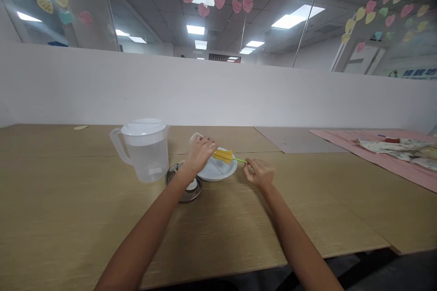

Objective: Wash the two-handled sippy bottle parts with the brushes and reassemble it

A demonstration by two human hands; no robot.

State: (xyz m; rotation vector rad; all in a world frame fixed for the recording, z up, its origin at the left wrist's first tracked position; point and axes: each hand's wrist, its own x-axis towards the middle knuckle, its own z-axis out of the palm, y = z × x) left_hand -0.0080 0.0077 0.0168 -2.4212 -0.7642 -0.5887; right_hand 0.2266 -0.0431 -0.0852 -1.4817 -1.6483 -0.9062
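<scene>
My left hand [200, 153] is wrapped round a yellow tube-like piece [224, 156], held tilted above a white plate [215, 175]. A clear loop [195, 136] shows past the far side of this hand; whether it belongs to the yellow piece I cannot tell. Between thumb and fingertips, my right hand [260, 173] pinches the end of a thin green stick [240, 160] that reaches to the yellow piece's right end. Under my left wrist lies a round metal dish [190, 197] with small white items, partly hidden by the arm.
A lidded clear pitcher [150, 159] stands left of the dish. A pink cloth [375, 163] with crumpled fabric [392, 148] lies far right, beside a grey sheet [297, 138]. A low white wall [218, 95] with glass above bounds the wooden table [85, 218] at the back.
</scene>
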